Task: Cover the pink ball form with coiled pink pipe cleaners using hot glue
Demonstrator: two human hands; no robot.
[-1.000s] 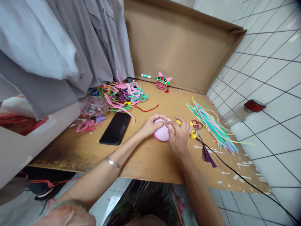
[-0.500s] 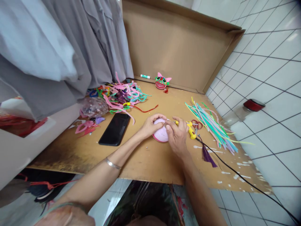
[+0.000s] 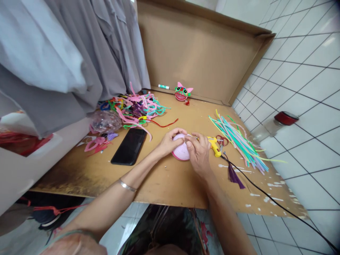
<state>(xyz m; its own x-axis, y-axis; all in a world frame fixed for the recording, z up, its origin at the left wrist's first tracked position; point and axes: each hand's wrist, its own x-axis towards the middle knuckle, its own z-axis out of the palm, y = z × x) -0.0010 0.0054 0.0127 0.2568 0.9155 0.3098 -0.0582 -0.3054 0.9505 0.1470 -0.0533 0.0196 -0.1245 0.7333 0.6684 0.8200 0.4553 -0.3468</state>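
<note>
Tube (image 3: 163, 86): upper centre of the frame; any print on it is too small to read.
Rest of frame: no readable text.

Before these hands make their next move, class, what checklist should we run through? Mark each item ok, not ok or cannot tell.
1. Lilac round piece held: ok, the left hand grips its far left side.
2. Right hand at the piece: ok, its fingertips are at the upper right.
3. Fingertips holding a part: cannot tell, too small to make out.
4. Yellow glue gun nozzle clear of fingers: cannot tell, the right hand hides it.
5. Scissors well apart from the gun: not ok, they lie right beside it.
6. Black cord clear of both hands: ok, it runs off rightward.
</note>
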